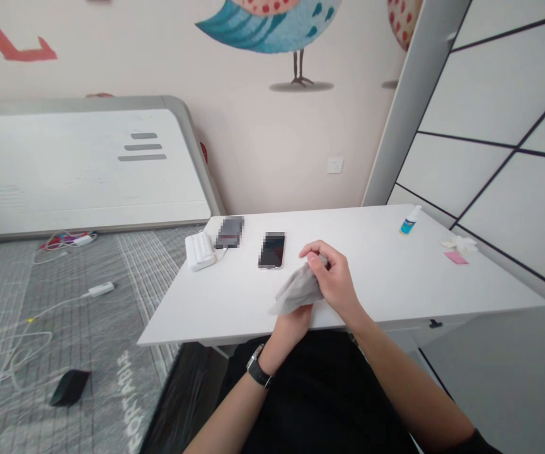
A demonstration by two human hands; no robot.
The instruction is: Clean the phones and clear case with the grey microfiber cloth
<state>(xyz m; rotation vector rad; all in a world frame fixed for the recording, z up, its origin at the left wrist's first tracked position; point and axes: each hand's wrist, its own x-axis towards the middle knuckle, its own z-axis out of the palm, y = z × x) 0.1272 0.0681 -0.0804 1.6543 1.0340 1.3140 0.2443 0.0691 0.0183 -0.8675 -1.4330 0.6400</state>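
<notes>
A grey cloth (pixel 299 290) is bunched between my two hands over the front part of the white table. My right hand (pixel 334 272) pinches its upper right edge between thumb and fingers. Below the cloth is my left hand (pixel 297 323), with a black-strapped watch on the wrist; the cloth covers its fingers, so their grip is hidden. Just beyond the cloth, a smartphone (pixel 276 251) lies flat with its dark screen up, touched by neither hand.
On the table (pixel 234 315) are a white power bank (pixel 200 251) cabled towards a blurred dark device (pixel 230 232) at the left, and a small spray bottle (pixel 409 222), a pink piece (pixel 456 258) and crumpled white tissue (pixel 461 244) at the right. Cables (pixel 31 334) trail across the bed.
</notes>
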